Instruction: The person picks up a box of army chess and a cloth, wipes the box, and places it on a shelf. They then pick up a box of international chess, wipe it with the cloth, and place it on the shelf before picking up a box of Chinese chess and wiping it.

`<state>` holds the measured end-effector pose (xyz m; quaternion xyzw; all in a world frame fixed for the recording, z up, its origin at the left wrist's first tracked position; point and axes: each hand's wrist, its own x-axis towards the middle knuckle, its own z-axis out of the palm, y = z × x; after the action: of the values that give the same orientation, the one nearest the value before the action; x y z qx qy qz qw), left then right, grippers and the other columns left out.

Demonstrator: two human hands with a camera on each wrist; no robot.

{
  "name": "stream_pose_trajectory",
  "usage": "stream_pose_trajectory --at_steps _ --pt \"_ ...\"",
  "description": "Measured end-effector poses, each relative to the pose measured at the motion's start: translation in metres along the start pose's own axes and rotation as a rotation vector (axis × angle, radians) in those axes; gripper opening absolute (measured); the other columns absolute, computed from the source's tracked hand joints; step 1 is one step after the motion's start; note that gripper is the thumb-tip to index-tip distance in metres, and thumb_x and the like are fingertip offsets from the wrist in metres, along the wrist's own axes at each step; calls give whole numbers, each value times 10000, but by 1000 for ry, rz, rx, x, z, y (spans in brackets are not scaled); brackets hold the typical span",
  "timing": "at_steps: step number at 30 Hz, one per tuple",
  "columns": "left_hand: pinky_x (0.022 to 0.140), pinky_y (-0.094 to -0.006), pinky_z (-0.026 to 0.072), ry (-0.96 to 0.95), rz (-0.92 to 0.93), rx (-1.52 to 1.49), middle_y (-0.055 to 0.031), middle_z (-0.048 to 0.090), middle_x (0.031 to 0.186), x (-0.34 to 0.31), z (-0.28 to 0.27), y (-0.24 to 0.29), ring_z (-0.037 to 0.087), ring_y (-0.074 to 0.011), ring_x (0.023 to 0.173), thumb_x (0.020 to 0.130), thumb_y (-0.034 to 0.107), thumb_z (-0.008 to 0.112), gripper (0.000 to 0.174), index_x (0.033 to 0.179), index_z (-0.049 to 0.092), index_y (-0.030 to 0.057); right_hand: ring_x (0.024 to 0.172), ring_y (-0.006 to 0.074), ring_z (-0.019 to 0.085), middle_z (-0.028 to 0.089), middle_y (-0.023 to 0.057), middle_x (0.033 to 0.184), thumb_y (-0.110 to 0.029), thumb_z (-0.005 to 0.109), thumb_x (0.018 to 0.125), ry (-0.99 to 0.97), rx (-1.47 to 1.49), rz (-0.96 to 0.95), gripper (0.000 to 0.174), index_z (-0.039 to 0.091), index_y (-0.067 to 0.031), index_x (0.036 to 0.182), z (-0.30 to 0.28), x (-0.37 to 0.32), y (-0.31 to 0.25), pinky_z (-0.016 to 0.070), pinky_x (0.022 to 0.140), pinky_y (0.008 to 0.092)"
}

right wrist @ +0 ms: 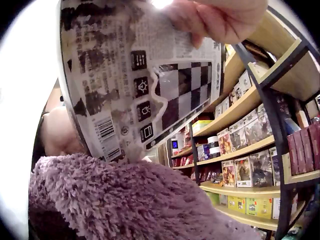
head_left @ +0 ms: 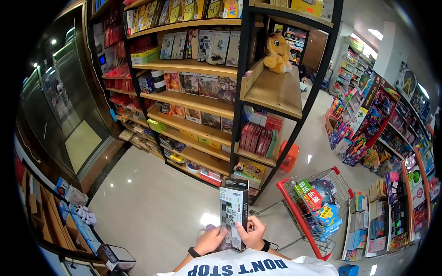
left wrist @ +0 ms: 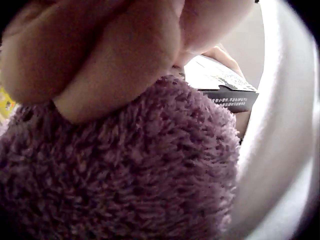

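Observation:
Both hands hold an upright box (head_left: pixel 234 214) with a black-and-white checkered front and a black side, low in the middle of the head view. The left hand (head_left: pixel 211 240) is at its lower left edge, thumb on the front; its curled fingers (left wrist: pixel 120 55) fill the top of the left wrist view. On the other side, the right hand (head_left: pixel 252 233) grips the box, thumb on the front and fingers bent by the black side. The right wrist view shows the printed back (right wrist: pixel 107 85) with a barcode. Fuzzy purple material (left wrist: pixel 125 165) lies below the hands.
Wooden shelves (head_left: pixel 198 68) with boxed goods stand ahead, a plush toy (head_left: pixel 277 53) on one. A shopping cart (head_left: pixel 317 211) holding packages is at the right, near racks of goods (head_left: pixel 368 225). At the lower left are a box (head_left: pixel 116 257) and cardboard (head_left: pixel 53 211).

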<state>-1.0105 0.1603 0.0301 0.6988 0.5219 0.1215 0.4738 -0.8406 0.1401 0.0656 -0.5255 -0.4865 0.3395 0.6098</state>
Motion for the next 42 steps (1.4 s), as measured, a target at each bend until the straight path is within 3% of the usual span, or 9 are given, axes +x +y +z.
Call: stream_pose_trajectory --at_steps 4,8,10,11,18,19,26,34,42 --pt "722 -364 464 -7 77 -478 -97 624 926 19 -15 -41 592 -222 812 933 395 458 438 1102 546 0 592 76 618 661 89 682 -31 717 739 -53 -59 -102 169 579 38 807 29 16 -5 486 512 201" --pt "572 -223 421 -143 -13 -826 -17 577 918 20 -60 -52 513 -62 740 891 423 550 468 1133 526 23 592 99 635 665 111 718 -58 738 721 -113 -128 -251 226 595 46 862 58 28 -5 505 527 216" --pt "645 -202 480 -143 -32 -915 -49 588 1026 26 -79 -73 563 -85 872 870 329 608 474 1178 495 -14 598 105 640 666 110 738 -63 741 717 -161 -160 -301 240 601 43 881 76 38 -15 508 529 218" --pt "638 -201 486 -120 -14 -973 -49 585 1041 24 -93 -71 571 -85 868 862 318 623 485 1185 485 -17 500 71 487 580 28 631 -116 744 702 -129 -141 -361 249 600 1 868 90 44 -14 391 462 211" --pt "770 -235 490 -4 169 -1211 -76 593 1074 19 -168 -117 597 -117 887 820 291 684 567 1216 450 -41 556 85 479 609 56 731 -141 649 811 -296 -122 -290 276 547 26 1006 164 75 6 393 509 229" --pt "761 -231 490 22 220 -1238 -75 597 1064 20 -174 -128 599 -112 875 815 293 691 570 1207 454 -46 581 33 460 622 43 790 -115 640 834 -320 -62 -304 282 536 29 1054 177 78 8 357 497 194" --pt "802 -265 480 126 390 -1233 -75 619 1004 -4 -235 -157 605 -132 900 776 283 724 540 1138 483 -37 773 49 524 592 36 893 -131 537 912 -387 383 77 238 501 35 1079 256 97 1 413 639 180" --pt "799 -207 426 228 278 -1251 -33 568 1027 33 -252 -124 524 -73 929 916 190 537 275 1111 495 0 721 50 523 601 39 893 -213 476 940 -389 336 115 262 551 24 1022 270 172 3 436 630 193" --pt "840 -242 424 366 194 -985 -46 559 1025 89 -305 -120 523 -92 944 851 109 619 305 1101 478 4 703 31 506 607 16 833 -184 514 926 -436 395 202 225 574 30 962 317 257 35 413 629 181"
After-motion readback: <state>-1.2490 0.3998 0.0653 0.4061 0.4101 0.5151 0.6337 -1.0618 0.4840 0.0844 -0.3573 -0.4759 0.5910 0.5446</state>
